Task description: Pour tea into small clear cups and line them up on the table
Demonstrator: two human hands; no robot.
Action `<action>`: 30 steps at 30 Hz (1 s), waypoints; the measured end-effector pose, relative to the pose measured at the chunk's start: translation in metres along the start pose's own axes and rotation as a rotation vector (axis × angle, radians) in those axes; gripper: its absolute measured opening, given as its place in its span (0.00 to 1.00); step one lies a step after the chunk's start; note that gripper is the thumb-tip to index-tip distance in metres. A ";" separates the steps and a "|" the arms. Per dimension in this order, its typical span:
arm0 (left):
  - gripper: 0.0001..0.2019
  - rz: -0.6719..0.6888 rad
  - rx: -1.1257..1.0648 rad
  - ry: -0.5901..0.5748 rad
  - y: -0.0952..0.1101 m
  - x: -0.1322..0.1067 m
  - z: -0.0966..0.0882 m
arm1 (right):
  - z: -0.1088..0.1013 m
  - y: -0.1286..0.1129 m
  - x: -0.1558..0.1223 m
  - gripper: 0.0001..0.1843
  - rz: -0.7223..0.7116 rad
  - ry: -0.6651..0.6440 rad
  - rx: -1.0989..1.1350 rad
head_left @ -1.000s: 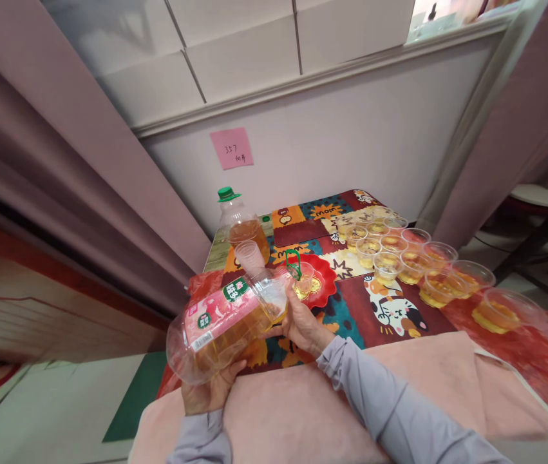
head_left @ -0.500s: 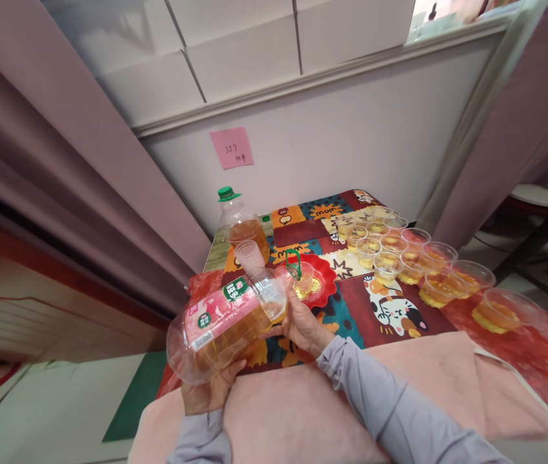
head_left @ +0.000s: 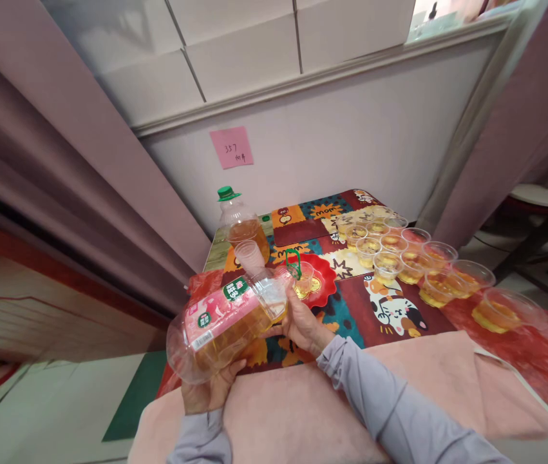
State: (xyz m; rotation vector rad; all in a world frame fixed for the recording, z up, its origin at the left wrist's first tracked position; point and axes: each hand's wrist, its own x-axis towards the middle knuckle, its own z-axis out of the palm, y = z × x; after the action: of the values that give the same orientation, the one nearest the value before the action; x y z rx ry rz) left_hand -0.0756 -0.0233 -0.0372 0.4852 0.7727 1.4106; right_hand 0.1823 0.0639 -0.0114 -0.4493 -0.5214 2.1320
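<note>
A large clear bottle of amber juice with a pink and green label lies tilted in my hands, its neck pointing right and slightly up the view. My left hand is wrapped under its base end. Around the neck end, my right hand supports it from below. The bottle's mouth, with a green ring handle by it, is over a clear plastic cup on a red scalloped plate. Whether juice is flowing cannot be made out. Behind the bottle stands a stack of clear cups.
Another juice bottle with a green cap stands upright at the back left. Several clear cups holding amber juice fill the right side of the patterned table mat. A pink cloth covers the near edge.
</note>
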 end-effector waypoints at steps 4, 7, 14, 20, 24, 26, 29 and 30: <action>0.38 0.009 0.002 0.005 0.000 0.000 -0.003 | 0.001 -0.001 0.000 0.31 0.008 -0.003 -0.002; 0.36 0.008 0.011 0.017 -0.001 0.000 0.000 | 0.001 -0.001 0.000 0.31 0.010 -0.009 -0.013; 0.38 0.027 0.063 0.086 -0.004 0.004 -0.001 | 0.002 -0.002 -0.001 0.32 0.010 -0.006 -0.016; 0.44 0.051 0.066 0.215 -0.004 0.003 0.006 | 0.002 -0.002 -0.001 0.31 0.008 -0.001 -0.010; 0.44 0.039 0.070 0.204 -0.003 0.002 0.014 | 0.002 -0.001 -0.001 0.32 0.007 -0.007 -0.022; 0.43 0.045 0.064 0.199 -0.003 0.002 0.013 | 0.001 -0.001 0.000 0.32 0.008 -0.010 -0.026; 0.43 0.038 0.072 0.183 -0.003 0.003 0.008 | 0.000 -0.001 0.000 0.32 0.000 -0.008 -0.020; 0.44 0.029 0.081 0.169 -0.003 0.003 0.006 | 0.000 -0.001 0.000 0.32 0.000 -0.007 -0.017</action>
State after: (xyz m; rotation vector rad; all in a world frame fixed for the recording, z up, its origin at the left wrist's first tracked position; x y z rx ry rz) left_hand -0.0696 -0.0200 -0.0355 0.4452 0.9654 1.4640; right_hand 0.1823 0.0645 -0.0110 -0.4516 -0.5434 2.1310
